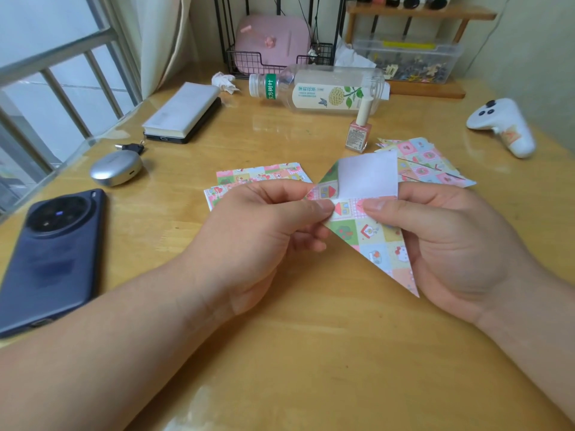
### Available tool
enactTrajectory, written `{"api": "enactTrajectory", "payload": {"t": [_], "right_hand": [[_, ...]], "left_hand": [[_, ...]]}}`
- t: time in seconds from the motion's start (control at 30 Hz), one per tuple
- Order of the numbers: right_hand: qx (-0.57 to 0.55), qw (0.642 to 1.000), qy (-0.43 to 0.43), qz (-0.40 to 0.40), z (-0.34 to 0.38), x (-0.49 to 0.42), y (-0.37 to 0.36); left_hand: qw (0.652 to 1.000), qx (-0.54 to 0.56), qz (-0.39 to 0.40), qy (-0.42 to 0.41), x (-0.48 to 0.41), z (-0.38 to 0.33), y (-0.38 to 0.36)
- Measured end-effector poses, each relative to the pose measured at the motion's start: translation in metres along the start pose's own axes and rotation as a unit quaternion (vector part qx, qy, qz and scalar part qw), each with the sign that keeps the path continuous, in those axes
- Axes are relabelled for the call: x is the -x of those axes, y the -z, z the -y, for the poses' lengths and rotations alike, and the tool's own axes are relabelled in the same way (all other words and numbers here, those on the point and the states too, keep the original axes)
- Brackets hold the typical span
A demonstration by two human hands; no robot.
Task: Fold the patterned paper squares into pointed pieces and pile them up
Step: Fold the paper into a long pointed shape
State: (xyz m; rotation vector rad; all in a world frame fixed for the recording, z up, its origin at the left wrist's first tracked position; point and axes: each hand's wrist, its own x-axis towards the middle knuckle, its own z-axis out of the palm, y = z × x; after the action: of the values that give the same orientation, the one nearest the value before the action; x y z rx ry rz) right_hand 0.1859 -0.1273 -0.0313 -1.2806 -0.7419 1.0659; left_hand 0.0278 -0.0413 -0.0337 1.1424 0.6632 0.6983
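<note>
Both hands hold one patterned paper piece (373, 234) above the wooden table (311, 337). It is partly folded: a long point aims down toward me and a white flap stands up at its top. My left hand (264, 241) pinches its left edge between thumb and fingers. My right hand (451, 244) grips its right side, thumb pressed on the fold. A stack of flat patterned squares (261, 174) lies behind my left hand, partly hidden. A pile of folded pointed pieces (426, 163) lies behind my right hand.
A dark phone (53, 259) lies at the left, a silver earbud case (115, 168) and a book on a black device (183, 112) beyond it. A nail polish bottle (359, 132), a fallen plastic bottle (317, 90) and a white controller (504, 126) sit farther back.
</note>
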Motion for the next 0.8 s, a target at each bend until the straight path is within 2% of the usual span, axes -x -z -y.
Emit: {"api": "enactTrajectory", "payload": {"t": [0.2,0.47,0.63,0.8], "right_hand": [[0.033,0.999,0.034,-0.027,0.001,-0.0008,0.0014],[0.007,0.995,0.089,0.033,0.0019,-0.0006,0.0],[-0.042,0.997,0.057,0.012,0.0057,-0.0017,0.0006],[-0.006,0.999,0.043,0.001,0.0071,-0.0016,0.0003]], "left_hand": [[1.0,-0.001,-0.002,-0.008,0.0006,-0.002,0.0005],[0.999,0.036,0.006,-0.01,0.0025,-0.0034,-0.0006],[0.999,0.035,0.028,-0.017,0.0022,-0.0042,0.0024],[0.997,0.037,0.055,-0.026,0.0008,-0.0048,0.0065]]}}
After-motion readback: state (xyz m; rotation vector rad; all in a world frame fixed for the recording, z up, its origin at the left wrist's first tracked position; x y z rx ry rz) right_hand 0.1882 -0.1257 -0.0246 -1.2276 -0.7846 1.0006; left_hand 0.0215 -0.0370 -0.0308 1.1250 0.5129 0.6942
